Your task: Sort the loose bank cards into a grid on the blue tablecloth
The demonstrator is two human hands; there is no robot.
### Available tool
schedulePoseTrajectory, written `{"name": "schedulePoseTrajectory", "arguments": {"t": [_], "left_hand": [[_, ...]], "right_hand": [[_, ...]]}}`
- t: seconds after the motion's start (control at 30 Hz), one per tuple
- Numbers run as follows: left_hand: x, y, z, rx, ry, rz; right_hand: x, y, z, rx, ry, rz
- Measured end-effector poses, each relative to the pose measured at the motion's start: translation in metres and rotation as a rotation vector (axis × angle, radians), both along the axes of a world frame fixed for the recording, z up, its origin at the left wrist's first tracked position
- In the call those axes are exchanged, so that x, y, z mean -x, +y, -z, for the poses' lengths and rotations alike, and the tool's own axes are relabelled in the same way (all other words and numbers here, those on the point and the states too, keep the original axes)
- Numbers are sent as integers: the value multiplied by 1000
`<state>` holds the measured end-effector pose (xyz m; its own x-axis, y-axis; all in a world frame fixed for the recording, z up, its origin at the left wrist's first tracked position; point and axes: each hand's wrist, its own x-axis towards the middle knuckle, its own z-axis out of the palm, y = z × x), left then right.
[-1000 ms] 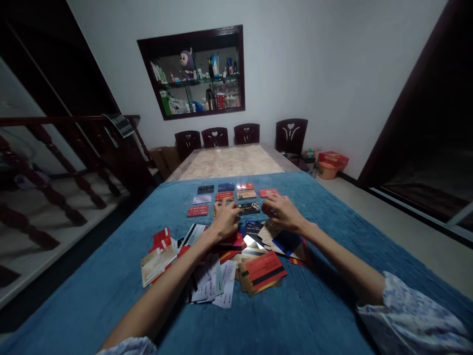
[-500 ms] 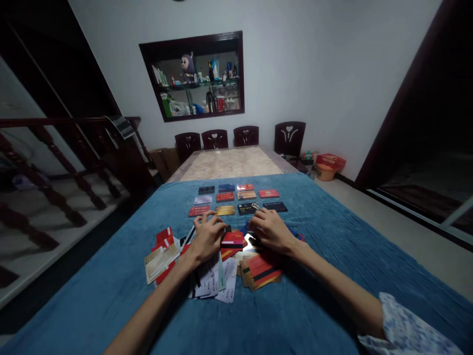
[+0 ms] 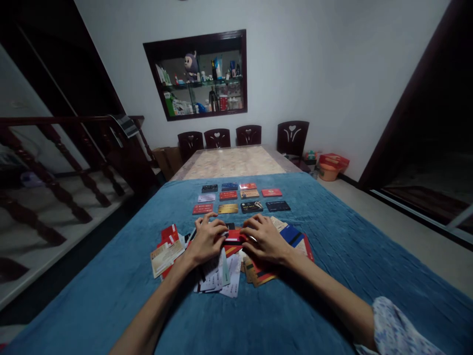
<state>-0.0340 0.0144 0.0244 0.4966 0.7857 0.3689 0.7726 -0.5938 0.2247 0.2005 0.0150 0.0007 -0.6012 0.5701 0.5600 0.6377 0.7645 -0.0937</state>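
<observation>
My left hand (image 3: 207,240) is bent over the pile, thumb and fingertips at the left edge of a red card (image 3: 232,235) with a dark stripe. My right hand (image 3: 266,239) has curled fingers at the same card's right edge; its fingertips are partly hidden. Beneath and around both hands lie loose cards: white cards (image 3: 231,283) in front, gold cards (image 3: 258,282) under my right hand, a blue card (image 3: 291,235) to its right, and a cream card (image 3: 166,259) over red ones at the left.
Beyond my hands, small card stacks stand in rows, among them a gold stack (image 3: 228,208), a black stack (image 3: 252,207) and a red stack (image 3: 271,193). A blue cloth (image 3: 332,276) covers the near table. Dark chairs (image 3: 291,138) stand around the far end.
My right hand has moved left to the red card's right edge, uncovering the blue and cream cards at the right. My left hand stays by the card. The view has shifted slightly.
</observation>
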Motion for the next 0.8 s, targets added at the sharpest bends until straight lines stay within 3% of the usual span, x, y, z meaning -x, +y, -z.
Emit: {"name": "schedulePoseTrajectory", "arguments": {"t": [0.47,0.8], "left_hand": [[-2,-1,7,66,46,68],[-1,-1,6,103,33,74]], "right_hand": [[1,-2,-7,187,-111,-19],[1,9,-16,165,-257,-86]]}}
